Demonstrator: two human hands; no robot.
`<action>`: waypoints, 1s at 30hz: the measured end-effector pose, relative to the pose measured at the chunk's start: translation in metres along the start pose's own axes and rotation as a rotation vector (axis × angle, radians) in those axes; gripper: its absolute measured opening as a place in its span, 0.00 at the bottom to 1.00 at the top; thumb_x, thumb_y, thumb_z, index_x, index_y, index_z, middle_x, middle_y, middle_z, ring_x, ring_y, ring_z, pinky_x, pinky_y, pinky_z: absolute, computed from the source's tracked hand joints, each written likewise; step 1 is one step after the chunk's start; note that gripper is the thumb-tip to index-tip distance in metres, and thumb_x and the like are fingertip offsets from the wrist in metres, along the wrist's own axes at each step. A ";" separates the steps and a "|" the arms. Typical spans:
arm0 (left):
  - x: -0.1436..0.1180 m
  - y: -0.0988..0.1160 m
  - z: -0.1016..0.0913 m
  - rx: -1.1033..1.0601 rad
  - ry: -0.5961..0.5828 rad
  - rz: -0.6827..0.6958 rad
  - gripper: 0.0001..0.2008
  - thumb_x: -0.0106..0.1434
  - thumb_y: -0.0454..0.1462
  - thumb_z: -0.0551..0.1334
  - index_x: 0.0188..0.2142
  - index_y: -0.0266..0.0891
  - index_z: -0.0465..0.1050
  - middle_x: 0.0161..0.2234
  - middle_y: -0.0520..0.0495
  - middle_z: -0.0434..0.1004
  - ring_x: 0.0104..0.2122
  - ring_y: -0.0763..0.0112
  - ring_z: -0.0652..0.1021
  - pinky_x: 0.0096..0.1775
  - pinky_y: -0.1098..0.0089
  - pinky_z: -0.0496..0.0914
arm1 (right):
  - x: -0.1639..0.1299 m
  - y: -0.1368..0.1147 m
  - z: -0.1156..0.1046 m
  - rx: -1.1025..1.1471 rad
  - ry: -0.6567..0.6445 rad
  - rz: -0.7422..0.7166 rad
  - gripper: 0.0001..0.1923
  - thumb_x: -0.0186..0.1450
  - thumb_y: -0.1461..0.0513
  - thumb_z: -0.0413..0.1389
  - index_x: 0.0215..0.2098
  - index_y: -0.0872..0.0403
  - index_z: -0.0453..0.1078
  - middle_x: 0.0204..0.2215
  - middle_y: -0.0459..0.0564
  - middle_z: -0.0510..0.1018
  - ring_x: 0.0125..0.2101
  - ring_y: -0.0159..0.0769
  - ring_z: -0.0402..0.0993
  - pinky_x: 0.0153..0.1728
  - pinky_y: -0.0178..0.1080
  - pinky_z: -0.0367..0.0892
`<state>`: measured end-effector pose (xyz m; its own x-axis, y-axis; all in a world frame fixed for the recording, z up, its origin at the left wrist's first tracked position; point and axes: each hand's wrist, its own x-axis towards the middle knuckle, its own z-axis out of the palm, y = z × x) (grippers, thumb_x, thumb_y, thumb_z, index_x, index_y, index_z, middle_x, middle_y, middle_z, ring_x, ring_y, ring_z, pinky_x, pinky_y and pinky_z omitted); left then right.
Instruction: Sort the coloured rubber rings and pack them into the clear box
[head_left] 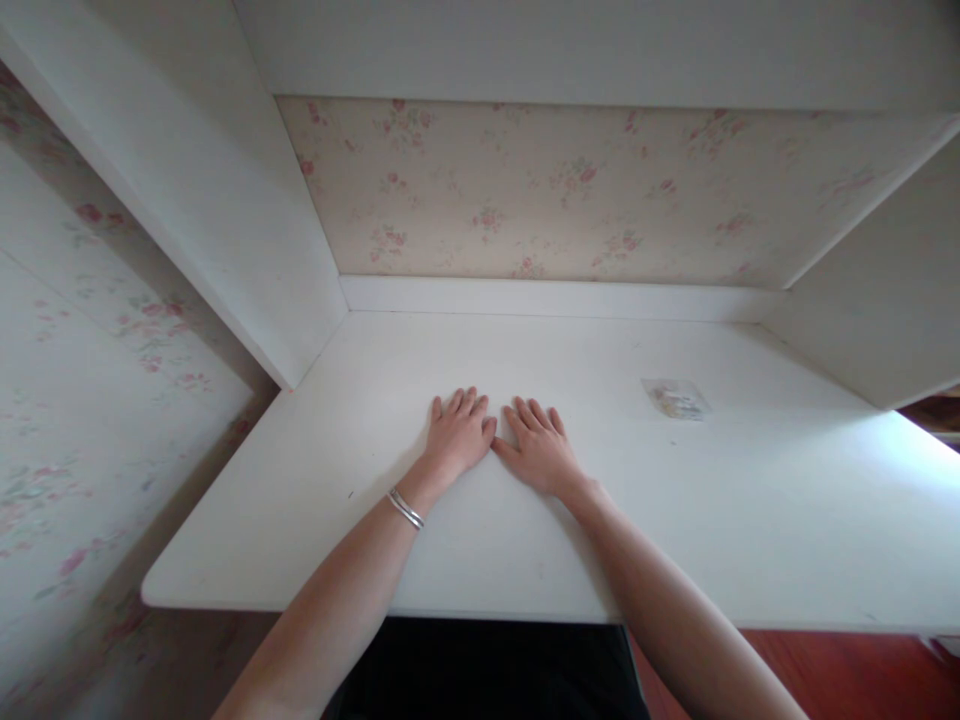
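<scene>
Both palms rest face down on a white desk [487, 560], side by side near its middle. My left hand [459, 432] lies flat with its fingers spread, and a silver bracelet [406, 508] circles that wrist. Just to its right, my right hand [538, 448] is flat too, fingers apart, holding nothing. The two thumbs meet or nearly meet. To the right of my right hand, apart from it, lies a small clear plastic bag [676, 399] with small pale and brownish pieces inside; their kind is too small to make out.
White side panels [202, 190] stand at the left and right, with a white shelf or cabinet [600, 50] overhead. Floral wallpaper [517, 190] covers the back wall. The desk's front edge runs close to my body, above a reddish floor [840, 670].
</scene>
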<state>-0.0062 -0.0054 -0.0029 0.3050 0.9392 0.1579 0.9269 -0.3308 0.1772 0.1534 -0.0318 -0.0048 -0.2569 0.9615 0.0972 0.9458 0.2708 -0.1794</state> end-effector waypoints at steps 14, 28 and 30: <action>-0.001 0.000 0.000 0.010 0.011 0.006 0.23 0.68 0.45 0.45 0.59 0.44 0.59 0.63 0.44 0.56 0.62 0.59 0.56 0.60 0.47 0.49 | -0.001 0.001 0.002 -0.005 0.015 -0.012 0.33 0.67 0.44 0.41 0.63 0.54 0.55 0.64 0.56 0.53 0.64 0.50 0.44 0.60 0.55 0.40; -0.002 0.001 -0.003 0.003 0.015 0.004 0.22 0.68 0.45 0.46 0.59 0.44 0.60 0.63 0.45 0.56 0.62 0.59 0.56 0.60 0.47 0.48 | -0.001 0.001 0.001 0.005 0.009 -0.010 0.33 0.67 0.44 0.40 0.63 0.53 0.55 0.64 0.56 0.52 0.64 0.50 0.43 0.60 0.55 0.40; -0.002 0.001 -0.003 0.004 0.009 -0.003 0.22 0.68 0.45 0.46 0.59 0.45 0.60 0.63 0.45 0.56 0.62 0.59 0.56 0.60 0.48 0.47 | -0.001 0.001 0.001 0.005 0.008 -0.008 0.33 0.67 0.44 0.40 0.63 0.53 0.55 0.65 0.56 0.52 0.64 0.50 0.43 0.60 0.55 0.39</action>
<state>-0.0060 -0.0079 -0.0002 0.3000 0.9394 0.1657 0.9288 -0.3273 0.1739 0.1543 -0.0323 -0.0059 -0.2629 0.9589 0.1068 0.9426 0.2789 -0.1838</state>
